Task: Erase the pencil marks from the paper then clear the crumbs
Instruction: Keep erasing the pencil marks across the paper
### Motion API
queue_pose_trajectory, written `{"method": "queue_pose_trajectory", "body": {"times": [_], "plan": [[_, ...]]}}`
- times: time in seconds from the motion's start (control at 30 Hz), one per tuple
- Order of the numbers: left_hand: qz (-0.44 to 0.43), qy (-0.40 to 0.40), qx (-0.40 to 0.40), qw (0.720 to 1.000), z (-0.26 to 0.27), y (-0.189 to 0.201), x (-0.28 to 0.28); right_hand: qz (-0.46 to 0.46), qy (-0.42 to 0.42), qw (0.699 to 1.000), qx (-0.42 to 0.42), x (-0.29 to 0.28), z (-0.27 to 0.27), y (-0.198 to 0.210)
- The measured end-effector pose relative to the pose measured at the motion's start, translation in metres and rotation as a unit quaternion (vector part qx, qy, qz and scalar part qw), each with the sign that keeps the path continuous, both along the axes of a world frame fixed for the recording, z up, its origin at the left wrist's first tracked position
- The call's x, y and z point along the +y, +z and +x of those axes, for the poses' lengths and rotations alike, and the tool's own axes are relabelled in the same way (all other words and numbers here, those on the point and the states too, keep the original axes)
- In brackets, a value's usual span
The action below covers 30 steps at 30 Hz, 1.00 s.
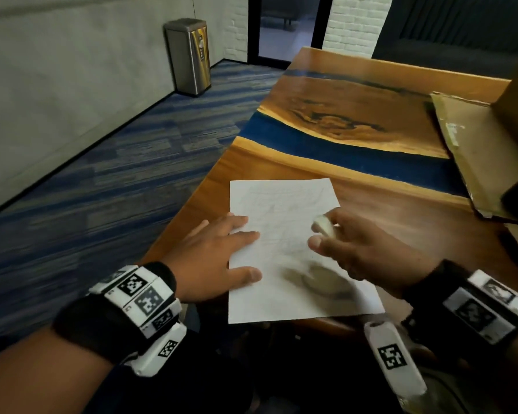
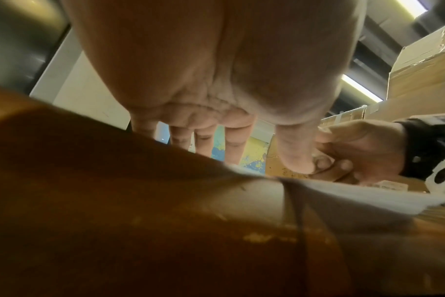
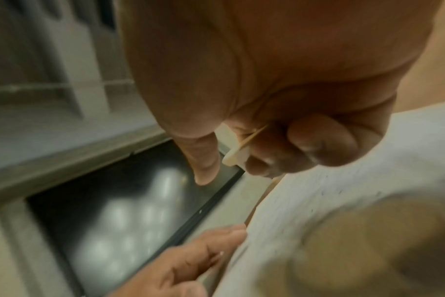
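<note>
A white sheet of paper (image 1: 287, 252) with faint pencil marks lies on the wooden table (image 1: 401, 210), its near edge over the table's front. My left hand (image 1: 219, 255) lies flat on the paper's left edge with fingers straight (image 2: 231, 144). My right hand (image 1: 350, 246) hovers just above the paper's right side and pinches a white eraser (image 1: 323, 225) between thumb and fingers; the eraser (image 3: 235, 155) shows pale in the right wrist view. Its blurred shadow falls on the lower paper (image 3: 343, 201). Small dark crumbs dot the sheet in the right wrist view.
A flattened cardboard box (image 1: 476, 150) lies at the table's right. A steel bin (image 1: 189, 55) stands on the carpet by the far wall. The table has a blue resin band (image 1: 341, 147) beyond the paper. Its left edge drops to the floor.
</note>
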<state>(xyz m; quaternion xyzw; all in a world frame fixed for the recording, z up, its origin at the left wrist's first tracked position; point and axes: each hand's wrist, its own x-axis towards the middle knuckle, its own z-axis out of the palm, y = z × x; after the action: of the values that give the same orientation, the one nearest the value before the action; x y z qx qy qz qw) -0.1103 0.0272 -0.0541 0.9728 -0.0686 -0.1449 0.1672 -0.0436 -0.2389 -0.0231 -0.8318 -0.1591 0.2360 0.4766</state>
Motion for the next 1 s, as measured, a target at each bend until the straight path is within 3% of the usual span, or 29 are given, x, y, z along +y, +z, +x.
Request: {"method": "queue_pose_trajectory", "body": {"times": [0.13,0.23,0.33,0.47,0.63,0.8,0.93,1.0], "plan": [[0.076,-0.029,0.048,0.995,-0.006,-0.002,0.01,-0.122,0.113,0.982,-0.088,0.022,0.005,0.007],[0.087,-0.03,0.046,0.995,-0.006,-0.002,0.007,-0.233,0.202,0.938,-0.156,0.043,0.014,0.013],[0.094,-0.024,0.049,0.994,-0.004,0.001,0.004,-0.295,0.214,0.911,-0.193,0.06,0.025,0.013],[0.104,-0.017,0.06,0.993,-0.001,0.005,0.002,-0.311,0.195,0.907,-0.206,0.074,0.026,0.004],[0.113,-0.01,0.089,0.99,0.001,0.011,0.0,-0.292,0.343,0.879,-0.157,0.079,0.002,0.002],[0.135,-0.023,0.098,0.986,0.005,0.014,-0.001,-0.329,0.194,0.902,-0.203,0.071,0.04,0.004],[0.138,-0.023,0.103,0.985,0.006,0.018,-0.001,-0.304,0.338,0.873,-0.178,0.076,0.01,0.005],[0.142,-0.027,0.103,0.984,0.006,0.018,-0.001,-0.307,0.334,0.875,-0.168,0.072,0.014,0.006]]}}
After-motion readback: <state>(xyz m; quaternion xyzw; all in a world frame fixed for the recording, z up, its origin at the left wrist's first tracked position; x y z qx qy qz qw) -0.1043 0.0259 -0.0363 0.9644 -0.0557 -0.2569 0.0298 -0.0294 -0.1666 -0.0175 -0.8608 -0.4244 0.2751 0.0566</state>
